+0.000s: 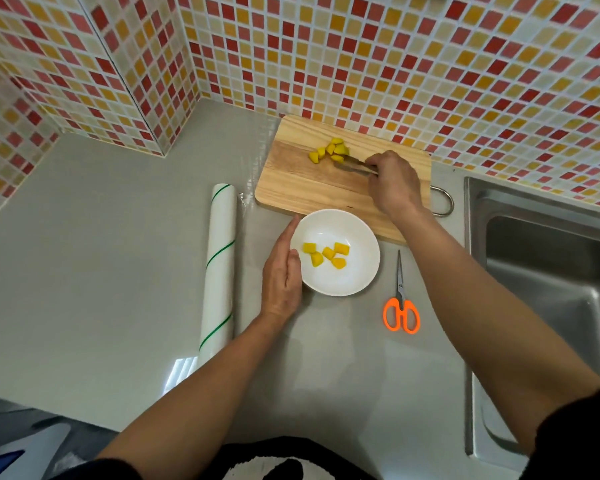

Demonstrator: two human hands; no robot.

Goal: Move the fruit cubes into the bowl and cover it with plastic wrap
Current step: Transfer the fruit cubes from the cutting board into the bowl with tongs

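A round white bowl [336, 252] holds five yellow fruit cubes [326, 255]; more lie on the far wooden board [302, 181]. Left hand [282, 271] rests flat against it; right hand [392, 181] pinches metal tongs [352, 163].

Bright, even light; fisheye-warped edges

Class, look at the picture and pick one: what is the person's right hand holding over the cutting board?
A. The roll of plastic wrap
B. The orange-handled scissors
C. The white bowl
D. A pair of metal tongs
D: the right hand grips metal tongs reaching toward the fruit cubes on the cutting board, while the scissors and plastic wrap roll lie untouched on the counter.
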